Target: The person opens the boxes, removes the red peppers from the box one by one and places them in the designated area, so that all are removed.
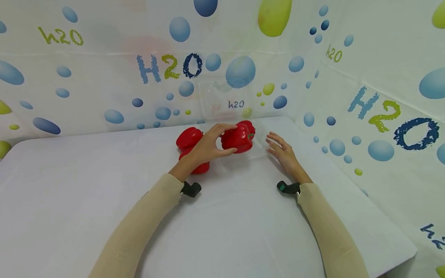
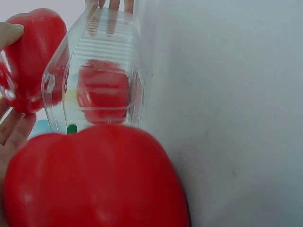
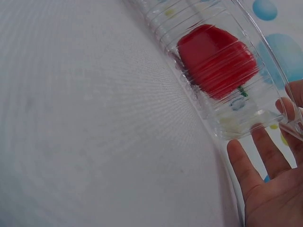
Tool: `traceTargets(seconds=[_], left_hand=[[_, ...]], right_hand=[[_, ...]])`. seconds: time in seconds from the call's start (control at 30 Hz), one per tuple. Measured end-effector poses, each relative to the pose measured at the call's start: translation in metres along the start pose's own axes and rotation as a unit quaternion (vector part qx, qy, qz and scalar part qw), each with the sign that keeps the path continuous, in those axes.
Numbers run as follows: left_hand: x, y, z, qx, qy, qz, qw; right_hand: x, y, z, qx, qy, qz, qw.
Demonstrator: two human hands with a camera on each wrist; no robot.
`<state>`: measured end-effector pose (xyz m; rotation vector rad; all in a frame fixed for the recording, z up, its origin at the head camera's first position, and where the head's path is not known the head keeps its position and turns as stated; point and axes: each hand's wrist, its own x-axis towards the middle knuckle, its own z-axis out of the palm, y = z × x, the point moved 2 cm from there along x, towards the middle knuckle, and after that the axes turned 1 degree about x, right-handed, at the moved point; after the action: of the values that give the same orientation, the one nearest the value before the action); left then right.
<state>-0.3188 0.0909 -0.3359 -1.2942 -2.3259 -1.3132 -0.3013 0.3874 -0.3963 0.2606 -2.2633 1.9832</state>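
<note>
In the head view my left hand (image 1: 205, 148) grips a red bell pepper (image 1: 238, 139) between thumb and fingers, raised over a clear plastic container (image 2: 102, 49). Another red bell pepper (image 3: 215, 61) lies inside the container, seen through its ribbed wall. My right hand (image 1: 286, 154) is at the container's right end with its fingers loosely extended. Its fingertips are right at the container's corner in the right wrist view. Two more red bell peppers, an upper one (image 1: 189, 138) and a lower one (image 1: 201, 168), sit left of the container, partly hidden behind my left hand.
The container's clear lid (image 1: 208, 102) stands raised at the back, before a patterned curtain (image 1: 104, 92). A white cloth covers the table (image 1: 226, 224), whose right edge runs beside my right arm. Each wrist wears a small black camera.
</note>
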Motion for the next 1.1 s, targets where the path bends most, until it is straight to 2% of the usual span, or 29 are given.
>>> traceTargets(seconds=[0.33,0.6,0.9,1.1], left_hand=[[0.000,0.001,0.006,-0.005,0.008,0.008,0.9999],[0.002,0.003,0.006,-0.007,0.010,0.026,0.9996],[0.004,0.007,0.015,-0.025,0.006,0.054,0.9982],[0.005,0.007,0.022,-0.032,0.003,0.059,0.9978]], right_hand=[[0.000,0.000,0.001,-0.013,0.001,0.014,0.9998],[0.002,0.001,0.001,-0.027,0.003,0.016,0.9995],[0.000,0.001,0.001,-0.040,0.001,0.013,0.9991],[0.001,0.003,0.000,-0.034,0.004,0.010,0.9994]])
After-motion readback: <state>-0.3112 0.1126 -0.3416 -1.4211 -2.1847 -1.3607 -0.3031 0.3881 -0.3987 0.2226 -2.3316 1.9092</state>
